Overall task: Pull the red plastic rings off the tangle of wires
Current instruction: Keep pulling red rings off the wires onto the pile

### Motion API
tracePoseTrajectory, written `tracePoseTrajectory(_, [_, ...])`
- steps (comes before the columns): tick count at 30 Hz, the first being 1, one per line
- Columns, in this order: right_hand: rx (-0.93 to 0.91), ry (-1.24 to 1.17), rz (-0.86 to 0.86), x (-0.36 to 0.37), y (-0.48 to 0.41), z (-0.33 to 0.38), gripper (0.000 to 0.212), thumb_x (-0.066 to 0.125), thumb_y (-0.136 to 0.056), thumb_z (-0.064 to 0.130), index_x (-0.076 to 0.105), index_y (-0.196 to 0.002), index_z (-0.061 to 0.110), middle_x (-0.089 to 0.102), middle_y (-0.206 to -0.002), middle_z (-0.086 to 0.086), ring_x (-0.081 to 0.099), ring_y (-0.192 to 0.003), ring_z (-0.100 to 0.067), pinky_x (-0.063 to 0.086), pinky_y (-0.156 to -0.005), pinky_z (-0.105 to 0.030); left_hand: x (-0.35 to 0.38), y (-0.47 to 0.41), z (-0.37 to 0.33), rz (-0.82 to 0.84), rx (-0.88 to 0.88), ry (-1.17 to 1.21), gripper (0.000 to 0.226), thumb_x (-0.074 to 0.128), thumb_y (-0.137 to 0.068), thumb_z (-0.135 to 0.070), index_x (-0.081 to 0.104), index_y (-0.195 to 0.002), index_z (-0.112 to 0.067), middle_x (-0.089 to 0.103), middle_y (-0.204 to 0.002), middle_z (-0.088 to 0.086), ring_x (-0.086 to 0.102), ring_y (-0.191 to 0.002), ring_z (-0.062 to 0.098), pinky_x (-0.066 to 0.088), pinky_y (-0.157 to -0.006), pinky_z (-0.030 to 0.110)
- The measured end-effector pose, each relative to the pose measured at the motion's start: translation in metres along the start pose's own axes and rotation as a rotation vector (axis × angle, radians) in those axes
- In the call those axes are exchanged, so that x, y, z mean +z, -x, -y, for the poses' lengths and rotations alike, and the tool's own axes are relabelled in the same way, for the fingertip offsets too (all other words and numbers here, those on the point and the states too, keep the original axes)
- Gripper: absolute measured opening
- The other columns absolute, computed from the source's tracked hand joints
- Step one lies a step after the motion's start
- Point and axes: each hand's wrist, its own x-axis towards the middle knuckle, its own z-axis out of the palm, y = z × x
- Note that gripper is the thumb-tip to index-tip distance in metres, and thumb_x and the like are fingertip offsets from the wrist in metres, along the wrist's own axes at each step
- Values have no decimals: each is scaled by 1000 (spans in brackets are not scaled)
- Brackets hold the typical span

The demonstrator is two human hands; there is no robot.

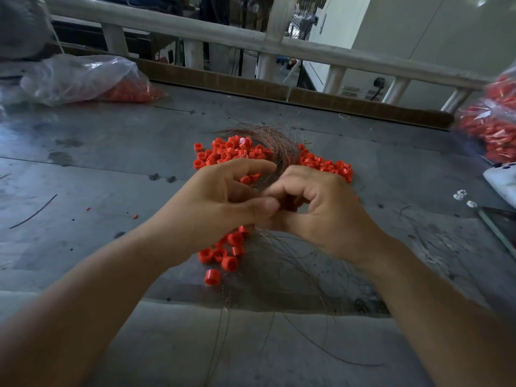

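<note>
- The left hand (223, 196) and the right hand (324, 210) meet in the middle of the frame, just above the grey desk (111, 152).
- Both hands are curled tight. They pinch the wires (282, 148) at the same spot, thumb tips almost touching.
- I think one hand holds the wires steady so the other can slide a ring along and off.
- Something dark red sits inside the curl of the right hand. It may be a ring, but I cannot tell.
- The wires are thin and brown. The thick bunch goes from the hands up toward the top middle of the frame, then bends round to the left like a bow.
- Loose wire ends hang the other way, down to the bottom of the frame, past the edge of the desk.
- The red rings (223, 153) lie in a heap on the desk behind the hands, on both sides of the wire bunch. More lie under the left wrist.
- The rings are short little tubes. They point every which way, some with the hole up, some on their side.
- One ring (212, 276) lies alone, closest to the desk edge.
- The heap is close, so I guess freed rings just drop there.
- A clear bag (83, 76) with red rings lies at the upper left. Another bag (491, 127) is at the right edge.
</note>
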Motion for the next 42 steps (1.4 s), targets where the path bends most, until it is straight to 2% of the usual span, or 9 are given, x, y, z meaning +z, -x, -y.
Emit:
tracePoseTrajectory(5, [144, -130, -8, -5, 0, -1, 27, 71, -65, 33, 62, -90, 32, 62, -76, 11, 59, -70, -1, 45, -65, -10, -8, -4, -3, -55, -48, 219, 39, 67, -58, -19, 65, -96, -15, 71, -76, 11, 67, -64, 16, 54, -57, 20])
tracePoseTrajectory(13, [155, 25, -14, -8, 0, -9, 10, 69, -78, 14, 67, -76, 24, 57, -66, 21, 56, -66, 12, 40, -59, -3, -14, -5, -4, -64, -57, 403, 18, 57, -65, -9, 74, -71, -7, 71, -75, 11, 68, -64, 14, 54, -57, 19])
tracePoseTrajectory(18, [181, 110, 44, -10, 1, -9, 15, 68, -80, 17, 62, -73, 28, 57, -69, 18, 55, -70, 8, 42, -63, -5, -12, -4, -3, -155, -96, 177, 20, 68, -53, -19, 68, -69, -7, 66, -62, 7, 65, -57, 13, 53, -53, 18])
tracePoseTrajectory(22, [216, 201, 208, -6, 1, -12, 2, 66, -82, 19, 68, -82, 18, 54, -71, 19, 53, -69, 7, 42, -66, -7, -16, -8, 0, -300, -146, -5, 30, 67, -53, -37, 69, -71, -13, 69, -75, 9, 64, -71, 14, 51, -64, 25])
tracePoseTrajectory(25, [214, 281, 327, 1, 1, -15, 9, 65, -84, 22, 69, -89, 18, 50, -71, 22, 50, -70, 4, 39, -65, -5, -24, -15, 6, -479, -156, -42, 6, 70, -74, -23, 68, -70, -19, 67, -78, 5, 59, -79, 17, 47, -68, 27])
tracePoseTrajectory(28, [200, 318, 364, 6, 1, -17, 11, 63, -85, 25, 69, -91, 19, 46, -70, 22, 47, -71, 5, 35, -65, -5, -28, -21, 19, -577, -132, -236, 14, 68, -79, -13, 67, -70, -24, 63, -69, -5, 54, -65, 6, 45, -60, 20])
tracePoseTrajectory(31, [202, 323, 377, 7, 2, -17, 14, 62, -85, 29, 69, -92, 19, 48, -72, 21, 47, -70, 6, 35, -65, -6, -30, -25, 30, -579, -75, -535, 6, 68, -80, -13, 68, -84, -18, 61, -85, -1, 56, -76, 9, 43, -70, 23])
tracePoseTrajectory(34, [199, 333, 317, 3, 2, -17, 14, 63, -84, 30, 69, -93, 20, 53, -80, 18, 52, -79, -1, 41, -71, -15, -33, -31, 41, -547, -18, -761, 23, 65, -82, -12, 66, -104, -19, 49, -99, -2, 51, -92, 16, 33, -80, 23])
tracePoseTrajectory(42, [201, 346, 189, -5, 1, -17, 11, 63, -84, 28, 69, -87, 19, 57, -77, 17, 54, -75, -1, 45, -71, -21, -35, -43, 59, -509, -74, -843, 33, 64, -82, -15, 58, -114, -16, 47, -101, -3, 49, -87, 14, 33, -77, 25])
